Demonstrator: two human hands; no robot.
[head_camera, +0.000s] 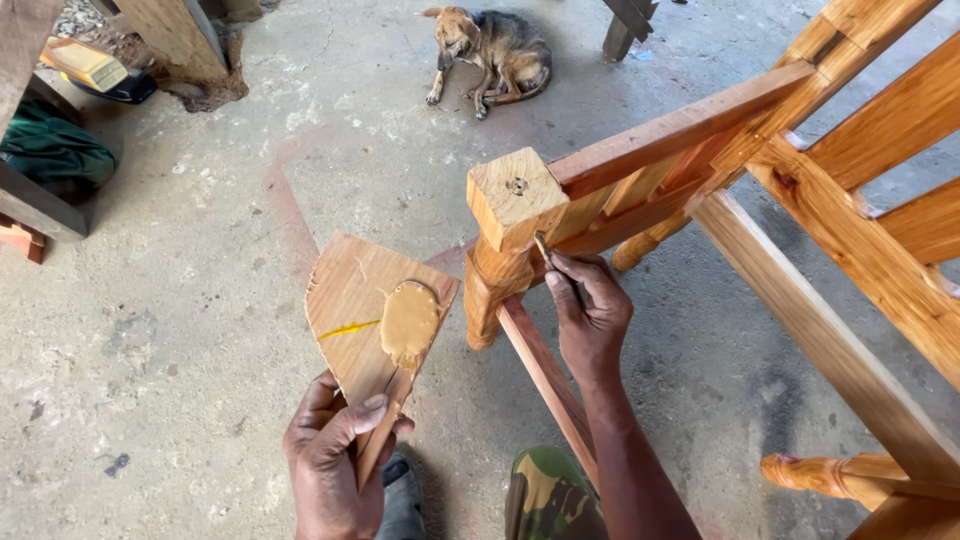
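Left hand (330, 455): fingers clenched around the narrow lower end of a thin wooden offcut (372, 310), held up over the concrete floor (170, 300); a dab of tan wood filler (408, 322) and a yellow streak lay on its face. Right hand (590, 315): fingers pinched on a small blade-like tool (545, 250), its tip touching the joint below the square leg end (515, 197) of an overturned wooden frame (840, 200). Brown dog (495, 50) lay well apart on the floor

My right hand (590, 315) is hiding most of the thin metal blade (543, 246) I am gripping. The orange-brown wooden furniture frame (850, 250) is running off the right edge.
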